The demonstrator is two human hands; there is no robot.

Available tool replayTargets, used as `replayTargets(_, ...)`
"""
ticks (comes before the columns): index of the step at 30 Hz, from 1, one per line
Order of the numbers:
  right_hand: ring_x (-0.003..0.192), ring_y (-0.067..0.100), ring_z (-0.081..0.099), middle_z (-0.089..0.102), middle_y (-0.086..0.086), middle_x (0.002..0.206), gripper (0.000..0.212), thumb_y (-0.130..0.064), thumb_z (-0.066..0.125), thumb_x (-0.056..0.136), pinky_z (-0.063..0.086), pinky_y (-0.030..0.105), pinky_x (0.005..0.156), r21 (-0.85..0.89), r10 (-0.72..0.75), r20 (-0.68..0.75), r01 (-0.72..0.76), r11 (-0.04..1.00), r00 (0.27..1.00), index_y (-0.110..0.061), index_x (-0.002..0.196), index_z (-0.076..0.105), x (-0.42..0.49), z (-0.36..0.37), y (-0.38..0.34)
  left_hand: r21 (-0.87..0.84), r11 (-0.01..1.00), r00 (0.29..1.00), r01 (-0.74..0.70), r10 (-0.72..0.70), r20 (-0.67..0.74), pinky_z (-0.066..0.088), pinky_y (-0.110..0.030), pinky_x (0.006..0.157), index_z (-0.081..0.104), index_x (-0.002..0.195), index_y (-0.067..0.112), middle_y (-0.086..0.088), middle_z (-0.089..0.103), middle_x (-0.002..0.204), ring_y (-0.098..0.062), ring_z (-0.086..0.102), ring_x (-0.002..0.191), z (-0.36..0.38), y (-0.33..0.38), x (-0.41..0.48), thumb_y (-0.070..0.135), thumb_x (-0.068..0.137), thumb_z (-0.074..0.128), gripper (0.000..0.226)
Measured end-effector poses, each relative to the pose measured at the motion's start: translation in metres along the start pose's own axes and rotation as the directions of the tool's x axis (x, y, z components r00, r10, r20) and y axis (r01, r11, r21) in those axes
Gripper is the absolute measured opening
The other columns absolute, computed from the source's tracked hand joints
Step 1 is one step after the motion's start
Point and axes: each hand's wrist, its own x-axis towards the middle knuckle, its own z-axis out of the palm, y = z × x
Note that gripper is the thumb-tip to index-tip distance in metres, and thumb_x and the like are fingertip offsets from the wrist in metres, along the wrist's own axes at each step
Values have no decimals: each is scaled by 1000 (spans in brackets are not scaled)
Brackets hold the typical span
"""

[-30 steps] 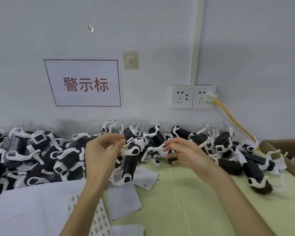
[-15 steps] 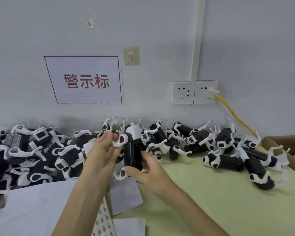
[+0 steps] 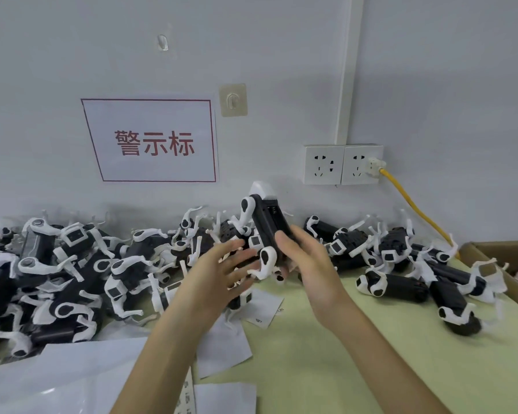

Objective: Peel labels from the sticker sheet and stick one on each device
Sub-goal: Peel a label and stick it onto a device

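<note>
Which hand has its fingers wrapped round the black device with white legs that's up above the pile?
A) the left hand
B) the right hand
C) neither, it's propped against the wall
B: the right hand curls its thumb and fingers round the black device with white legs, while the left hand is spread with straight fingers beside it.

Small assembly or packing workshop. Evidence: dozens of identical black-and-white devices (image 3: 126, 264) heaped on a green worktop (image 3: 326, 369) (against a plain wall (image 3: 281, 55)), a red-bordered printed sign (image 3: 153, 141), twin sockets (image 3: 343, 164), a cardboard box (image 3: 500, 252) at the right edge.
</note>
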Motion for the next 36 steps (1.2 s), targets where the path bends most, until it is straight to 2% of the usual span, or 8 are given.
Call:
replayTargets(5, 76, -5, 59, 71, -18, 109, 38, -18, 50, 106, 44, 11, 61, -28, 12, 101, -9, 1000, 995, -34, 139, 57, -4, 3, -9, 190, 972, 957, -137, 80, 279, 52, -38, 97, 69, 129, 29, -1, 71, 123, -20, 71, 101, 18, 1, -7, 61, 100, 41, 52)
replayTargets(10, 130, -14, 46, 54, -22, 142, 43, -19, 51, 106, 37, 9, 106, -139, -23, 144, 44, 989, 989, -29, 148, 48, -8, 12, -9, 153, 965, 951, -212, 168, 261, 49, -33, 100, 67, 125, 29, 5, 75, 122, -10, 69, 116, 20, 3, -14, 58, 101, 39, 47)
replayTargets(13, 127, 0, 52, 55, -4, 134, 40, -18, 52, 105, 39, 14, 103, -258, -106, 77, 122, 958, 991, -27, 144, 55, -8, 14, -12, 157, 960, 954, -231, 193, 228, 50, -34, 101, 64, 130, 28, 5, 74, 122, -10, 69, 116, 22, 6, -16, 56, 104, 35, 48)
replayTargets(18, 138, 0, 43, 56, -15, 144, 37, -12, 52, 105, 32, 15, 111, -445, -232, 94, 249, 860, 968, -22, 140, 60, -10, 14, -13, 29, 979, 971, -201, 195, 135, 54, -26, 90, 63, 128, 23, 4, 76, 119, -9, 69, 115, 25, 11, -16, 51, 108, 31, 48)
replayTargets(22, 150, -5, 20, 30, -15, 164, 56, -14, 50, 105, 20, 22, 123, -460, -219, 258, 319, 829, 941, -31, 155, 32, -15, 22, -11, 197, 955, 967, -220, 186, 176, 48, -37, 101, 64, 127, 21, -7, 73, 125, -17, 68, 115, 19, 16, -18, 45, 108, 36, 41)
replayTargets(26, 152, -6, 6, 13, -16, 168, 60, -29, 43, 107, 15, 35, 127, -536, -216, 348, 383, 752, 912, -31, 159, 15, -17, 28, -6, 255, 949, 979, -186, 156, 134, 56, -20, 70, 67, 126, 29, 2, 73, 123, -8, 70, 93, 10, 25, -19, 52, 106, 38, 42)
replayTargets(29, 152, -6, 4, 15, -21, 166, 58, -32, 40, 107, 16, 43, 127, -564, -208, 369, 396, 724, 906, -28, 161, 18, -20, 34, -1, 185, 968, 984, -170, 176, -20, 54, -38, 100, 74, 112, 27, 2, 78, 113, -17, 72, 110, 5, 30, -16, 53, 105, 42, 41)
replayTargets(36, 123, 1, 60, 70, -6, 128, 38, 2, 53, 93, 49, 31, 103, -505, -510, 88, 480, 718, 855, -13, 122, 72, -29, 41, 21, 63, 956, 915, -287, 293, -276, 60, -24, 63, 67, 122, 13, -4, 79, 103, -15, 77, 89, 0, 35, -16, 51, 103, 49, 47)
